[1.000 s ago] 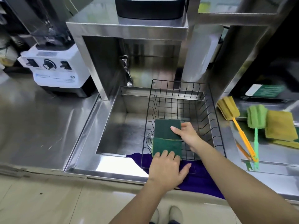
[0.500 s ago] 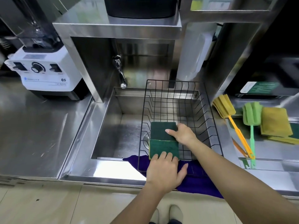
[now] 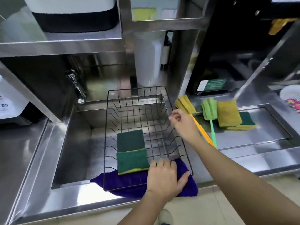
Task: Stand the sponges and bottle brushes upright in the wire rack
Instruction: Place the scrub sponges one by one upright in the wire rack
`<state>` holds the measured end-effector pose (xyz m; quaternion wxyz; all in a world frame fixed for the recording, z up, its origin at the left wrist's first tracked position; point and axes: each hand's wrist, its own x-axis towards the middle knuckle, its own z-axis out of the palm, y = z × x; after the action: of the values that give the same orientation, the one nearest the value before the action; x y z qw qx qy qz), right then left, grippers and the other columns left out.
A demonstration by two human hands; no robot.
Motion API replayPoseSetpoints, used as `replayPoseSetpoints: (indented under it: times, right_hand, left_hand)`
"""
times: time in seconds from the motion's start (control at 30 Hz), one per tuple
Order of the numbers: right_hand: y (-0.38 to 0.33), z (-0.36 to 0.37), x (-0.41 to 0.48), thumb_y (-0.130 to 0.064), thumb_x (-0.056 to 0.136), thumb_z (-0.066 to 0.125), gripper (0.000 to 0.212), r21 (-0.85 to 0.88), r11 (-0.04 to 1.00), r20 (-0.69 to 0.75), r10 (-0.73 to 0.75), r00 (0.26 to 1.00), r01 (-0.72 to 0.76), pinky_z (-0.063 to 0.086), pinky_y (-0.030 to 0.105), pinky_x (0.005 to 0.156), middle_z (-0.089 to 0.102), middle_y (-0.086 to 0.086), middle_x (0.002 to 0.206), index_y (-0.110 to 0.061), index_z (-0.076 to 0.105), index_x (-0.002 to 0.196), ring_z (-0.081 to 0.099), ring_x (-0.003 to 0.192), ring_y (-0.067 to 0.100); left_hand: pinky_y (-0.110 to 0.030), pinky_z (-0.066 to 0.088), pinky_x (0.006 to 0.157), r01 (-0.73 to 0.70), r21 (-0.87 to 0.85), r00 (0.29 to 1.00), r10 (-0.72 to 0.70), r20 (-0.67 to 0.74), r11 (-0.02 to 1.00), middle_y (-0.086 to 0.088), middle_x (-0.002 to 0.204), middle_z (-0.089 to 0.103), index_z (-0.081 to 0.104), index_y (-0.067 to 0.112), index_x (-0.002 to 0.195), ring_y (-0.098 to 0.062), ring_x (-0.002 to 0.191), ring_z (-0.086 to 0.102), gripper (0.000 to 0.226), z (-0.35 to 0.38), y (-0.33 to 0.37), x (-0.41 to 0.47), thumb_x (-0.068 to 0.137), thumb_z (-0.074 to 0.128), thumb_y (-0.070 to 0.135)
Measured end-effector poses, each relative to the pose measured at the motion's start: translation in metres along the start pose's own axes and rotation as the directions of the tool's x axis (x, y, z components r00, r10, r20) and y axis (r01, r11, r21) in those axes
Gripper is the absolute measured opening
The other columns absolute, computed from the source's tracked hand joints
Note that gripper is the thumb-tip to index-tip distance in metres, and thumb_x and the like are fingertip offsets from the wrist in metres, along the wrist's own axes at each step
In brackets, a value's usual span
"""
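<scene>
A black wire rack [image 3: 112, 91] sits over the steel sink. Two green sponges lean in its front left slots, one [image 3: 132, 160] in front of the other [image 3: 129, 139]. My left hand [image 3: 164, 177] presses flat on the rack's front edge, just right of the front sponge. Over the rack's right rim, my right hand [image 3: 183, 122] hovers with its fingers loosely apart and nothing in it. Just beyond that hand lies a yellow bottle brush [image 3: 185, 103] with an orange handle. A green bottle brush [image 3: 209, 108] and stacked yellow-green sponges [image 3: 228, 113] lie on the right counter.
A purple cloth [image 3: 123, 182] lies under the rack's front edge. The tap [image 3: 78, 88] hangs at the sink's back left. A white blender base [image 3: 9, 103] stands on the left counter, and a white basket [image 3: 290, 96] at the far right. Steel shelves overhang the back.
My right hand has left the rear sponge and moved right and away, over the rack's right rim near the yellow brush. My left hand shifted right along the rack's front edge.
</scene>
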<state>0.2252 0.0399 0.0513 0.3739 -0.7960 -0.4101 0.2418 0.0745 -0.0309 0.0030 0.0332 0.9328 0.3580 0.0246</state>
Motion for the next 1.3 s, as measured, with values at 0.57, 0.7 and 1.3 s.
replayPoseSetpoints:
  times: [0.57,0.7,1.3]
  right_hand:
    - [0.123,-0.129,0.048,-0.042,0.070,0.076,0.084,-0.177,0.785,-0.435,0.479,0.762,-0.594,0.031,0.049,0.106,0.037,0.024,0.139,-0.004,0.035,0.133,0.036,0.130,0.041]
    - [0.120,-0.131,0.043,-0.024,0.069,0.074,0.077,-0.053,0.916,-0.499,0.321,0.805,-0.398,0.039,0.047,0.100,0.042,0.026,0.133,0.000,0.035,0.131,0.043,0.123,0.042]
    - [0.003,-0.042,0.049,-0.024,0.081,0.071,0.032,0.507,0.854,-0.033,0.154,0.987,-0.117,0.043,0.017,0.036,0.056,0.004,0.084,-0.015,0.044,0.094,0.052,0.040,0.002]
  left_hand:
    - [-0.038,0.049,0.065,0.031,-0.006,0.989,-0.030,0.147,0.999,-0.006,0.077,0.068,0.066,0.012,0.079,-0.025,0.071,0.062,0.069,-0.002,0.026,0.019,0.085,0.023,0.065]
    - [-0.037,0.045,0.078,0.045,-0.007,0.997,-0.044,0.055,0.999,-0.003,0.094,0.068,0.064,0.015,0.096,-0.023,0.087,0.060,0.076,0.001,0.027,0.017,0.084,0.010,0.068]
    - [-0.033,0.047,0.056,0.222,-0.033,0.956,-0.224,-0.190,0.974,-0.003,0.061,0.064,0.064,0.012,0.067,-0.024,0.060,0.057,0.056,0.002,-0.033,-0.017,0.084,0.041,0.059]
